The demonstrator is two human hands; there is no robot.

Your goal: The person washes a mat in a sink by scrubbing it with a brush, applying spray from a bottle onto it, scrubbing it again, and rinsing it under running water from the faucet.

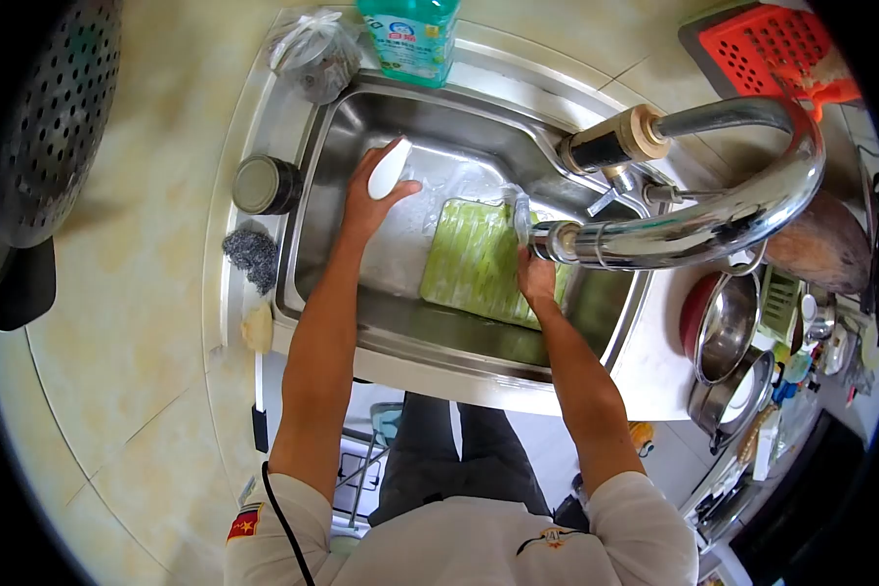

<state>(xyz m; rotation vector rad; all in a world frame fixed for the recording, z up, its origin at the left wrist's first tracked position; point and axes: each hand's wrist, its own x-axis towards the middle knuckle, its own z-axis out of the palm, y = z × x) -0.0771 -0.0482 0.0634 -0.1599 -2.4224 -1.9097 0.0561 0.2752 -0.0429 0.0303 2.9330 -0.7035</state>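
A wet green board [469,256] lies in the steel sink [400,327], under the end of the faucet [693,239], with water on it. At the sink's left side, my left hand [373,188] is closed around a white oval object [390,170], perhaps a handle; anything below it is hidden. My right hand [537,277] is at the board's right part, just below the faucet's mouth. Its fingers are partly hidden by the faucet, so their grip cannot be made out.
Left of the sink are a lidded jar [267,185], steel wool [251,258] and a yellowish piece [257,328]. Behind stand a bagged item [314,57] and a green detergent bottle [410,44]. Metal bowls [728,327] and a red basket [764,49] are right.
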